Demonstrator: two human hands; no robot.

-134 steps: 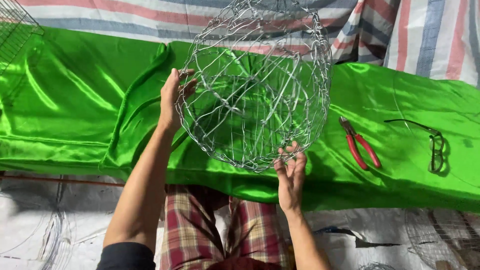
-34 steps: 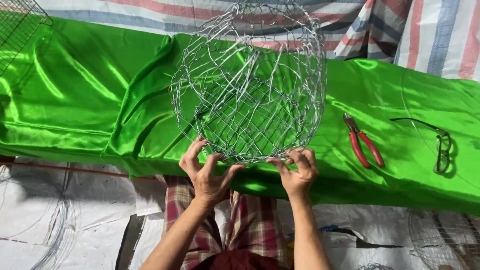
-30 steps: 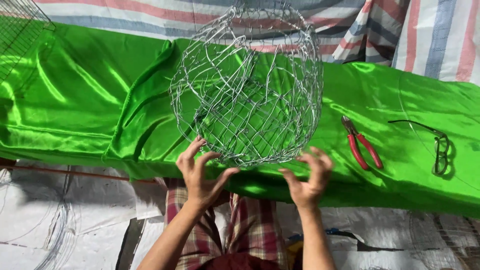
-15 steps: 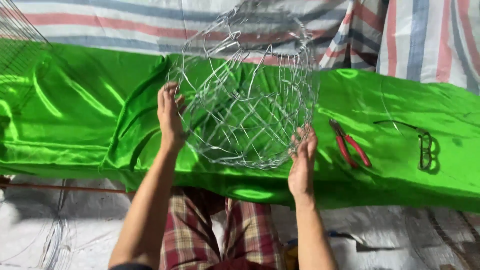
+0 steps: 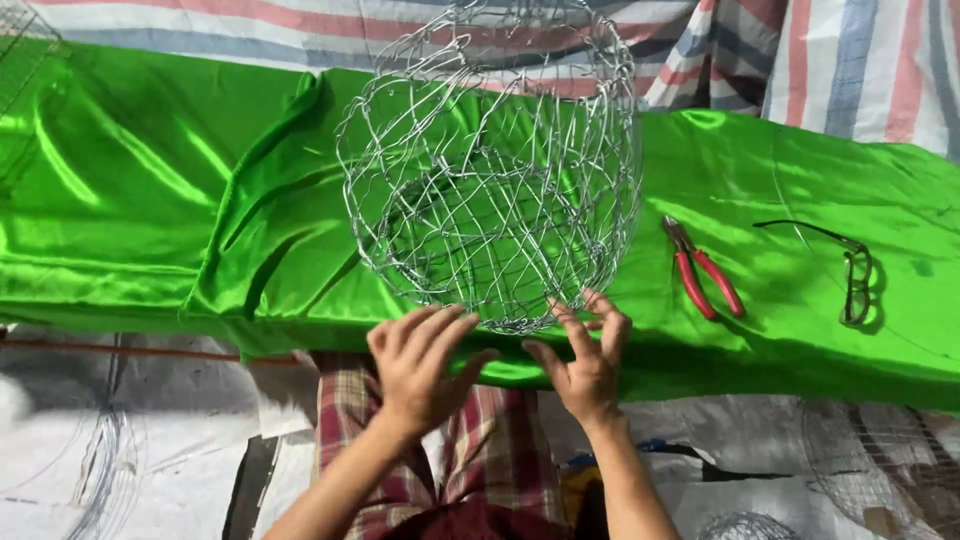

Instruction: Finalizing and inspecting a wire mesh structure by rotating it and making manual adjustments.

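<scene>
A round basket of woven silver wire (image 5: pixel 495 170) stands tilted on a shiny green cloth (image 5: pixel 150 200), its open mouth toward me. My left hand (image 5: pixel 420 365) is at the near lower rim with fingers spread, touching or just under the wire. My right hand (image 5: pixel 585 355) is at the same rim further right, fingertips on the wire mesh. Neither hand has closed around anything.
Red-handled pliers (image 5: pixel 700 268) lie on the cloth right of the basket, with dark-framed glasses (image 5: pixel 855 275) beyond them. A striped tarp (image 5: pixel 850 60) hangs behind. Wire coils (image 5: pixel 880 465) and another wire frame (image 5: pixel 20 50) lie at the edges. My checked trousers (image 5: pixel 480 470) are below.
Both hands have dropped from the basket's left and right sides to its near lower rim. The basket has shifted a little in view.
</scene>
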